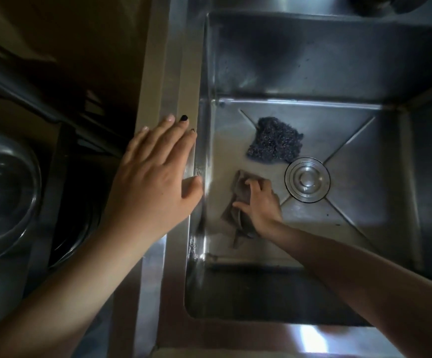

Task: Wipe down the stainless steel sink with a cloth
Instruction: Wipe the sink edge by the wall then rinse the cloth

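Both forearms are showing bare, no sleeves reaching into view; the left hand is wearing dark, possibly black, polish (one nail only).

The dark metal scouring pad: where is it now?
In the head view, the dark metal scouring pad lies on the sink floor, just up-left of the round drain, beyond the grey cloth.

1. This is a kitchen, dimly lit, seen from above at its wash-up spot.
2. A deep stainless steel sink fills the 3 o'clock half, with a round drain strainer in its creased floor.
3. A steel-wool scourer lies beside the drain, toward 11 o'clock.
4. A shiny metal bowl sits at 9 o'clock on the counter side.
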